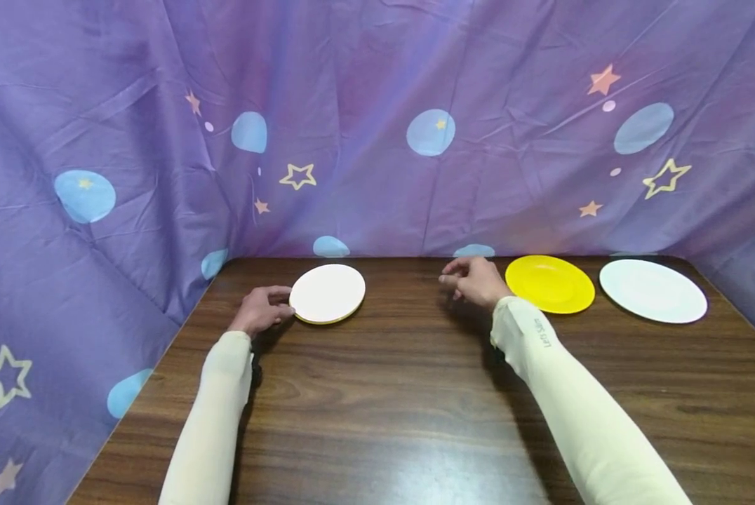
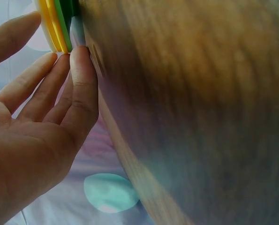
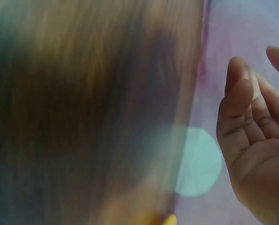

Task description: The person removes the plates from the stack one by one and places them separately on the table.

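A small stack of plates stands on the table at the left in the head view, with a white plate (image 1: 328, 292) on top. From the side, the left wrist view shows yellow rims (image 2: 55, 26) and a green layer (image 2: 65, 23) under it. My left hand (image 1: 262, 309) is at the stack's left edge, its fingertips (image 2: 80, 58) touching or very near the rims, fingers fairly straight. Nothing is held in my right hand (image 1: 476, 282), which hovers over the table with fingers loosely bent. Just right of that hand lies a yellow plate (image 1: 550, 284).
Beyond the yellow plate, a pale white plate (image 1: 653, 291) lies near the right back corner. All of them are on a brown wood-grain table (image 1: 365, 393). A purple curtain (image 1: 377, 189) with stars and dots hangs along the table's back and sides.
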Available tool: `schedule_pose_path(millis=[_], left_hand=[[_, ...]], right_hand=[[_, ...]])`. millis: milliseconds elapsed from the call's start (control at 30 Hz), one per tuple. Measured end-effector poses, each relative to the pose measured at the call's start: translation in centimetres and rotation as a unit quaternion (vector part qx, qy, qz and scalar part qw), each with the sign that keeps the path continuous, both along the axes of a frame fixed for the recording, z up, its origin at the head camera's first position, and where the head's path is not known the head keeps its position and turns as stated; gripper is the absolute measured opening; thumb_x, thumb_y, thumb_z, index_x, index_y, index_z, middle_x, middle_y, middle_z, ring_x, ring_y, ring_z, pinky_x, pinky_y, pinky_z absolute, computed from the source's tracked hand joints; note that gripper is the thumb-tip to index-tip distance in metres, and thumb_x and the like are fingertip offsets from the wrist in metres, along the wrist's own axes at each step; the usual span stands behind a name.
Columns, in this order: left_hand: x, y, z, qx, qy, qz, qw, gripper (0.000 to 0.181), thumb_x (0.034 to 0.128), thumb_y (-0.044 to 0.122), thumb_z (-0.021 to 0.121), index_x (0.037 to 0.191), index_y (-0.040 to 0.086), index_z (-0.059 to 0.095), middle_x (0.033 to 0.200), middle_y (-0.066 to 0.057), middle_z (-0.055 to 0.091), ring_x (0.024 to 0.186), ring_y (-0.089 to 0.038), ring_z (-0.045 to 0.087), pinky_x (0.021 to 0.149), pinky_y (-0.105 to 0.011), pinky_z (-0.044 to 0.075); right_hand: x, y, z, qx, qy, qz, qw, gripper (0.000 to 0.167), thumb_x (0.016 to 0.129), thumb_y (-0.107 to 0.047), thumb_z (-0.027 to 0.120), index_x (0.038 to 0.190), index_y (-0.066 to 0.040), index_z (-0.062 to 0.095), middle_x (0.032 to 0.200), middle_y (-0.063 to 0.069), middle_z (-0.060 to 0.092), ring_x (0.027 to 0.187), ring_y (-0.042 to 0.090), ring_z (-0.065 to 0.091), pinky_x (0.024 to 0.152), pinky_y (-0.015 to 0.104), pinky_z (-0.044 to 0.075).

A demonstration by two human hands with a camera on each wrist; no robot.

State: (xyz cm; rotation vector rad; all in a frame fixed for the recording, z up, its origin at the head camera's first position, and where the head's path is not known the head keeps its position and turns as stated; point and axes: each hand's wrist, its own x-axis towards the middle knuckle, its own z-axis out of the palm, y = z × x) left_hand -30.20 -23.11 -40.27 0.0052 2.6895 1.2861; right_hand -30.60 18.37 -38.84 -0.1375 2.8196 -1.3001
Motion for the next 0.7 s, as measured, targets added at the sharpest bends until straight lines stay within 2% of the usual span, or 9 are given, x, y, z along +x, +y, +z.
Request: schedule_pose_path(millis=[167, 367, 533, 700], left_hand=[[0.0, -0.1, -0.1, -0.002, 0.001, 0.001, 1.0, 0.055, 0.0886, 0.008, 0.071, 0.14, -0.002, 0.055, 0.129, -0.027, 0.065, 0.086, -0.01, 0.064, 0.067, -0.016, 0.052], [0.0, 0.0, -0.1, 0.001, 0.001, 0.0, 1.0, 0.054, 0.0896, 0.008, 0.069, 0.141, -0.001, 0.054, 0.136, -0.027, 0.061, 0.089, -0.013, 0.065, 0.07, -0.018, 0.052], [0.0, -0.1, -0.1, 0.0, 0.007, 0.0, 1.0, 0.053, 0.0885, 0.009, 0.07, 0.139, -0.001, 0.056, 0.136, -0.026, 0.061, 0.09, -0.013, 0.064, 0.07, -0.018, 0.052], [-0.1, -0.2, -0.1, -0.002, 0.002, 0.003, 1.0, 0.052, 0.0886, 0.009, 0.071, 0.138, 0.001, 0.058, 0.138, -0.025, 0.061, 0.09, -0.015, 0.065, 0.07, -0.018, 0.052]], right_hand=[[-0.4, -2.0, -1.1, -0.059, -0.013, -0.013, 0.9981, 0.025, 0.093, -0.018, 0.068, 0.109, 0.001, 0.068, 0.083, 0.016, 0.073, 0.059, 0.014, 0.064, 0.056, 0.03, 0.056], [-0.7, -4.8, -2.0, -0.168, -0.051, -0.014, 0.9844, 0.02, 0.093, -0.01, 0.067, 0.106, 0.005, 0.067, 0.071, 0.006, 0.068, 0.056, 0.012, 0.061, 0.051, 0.026, 0.051], [-1.0, -7.1, -2.3, -0.193, -0.06, -0.015, 0.9792, 0.02, 0.092, -0.009, 0.068, 0.106, 0.005, 0.067, 0.078, 0.011, 0.071, 0.056, 0.011, 0.062, 0.049, 0.023, 0.049], [-1.3, -9.2, -2.5, -0.206, -0.075, -0.021, 0.9754, 0.035, 0.092, -0.009, 0.068, 0.123, 0.006, 0.059, 0.091, 0.017, 0.072, 0.06, 0.011, 0.063, 0.05, 0.023, 0.05]])
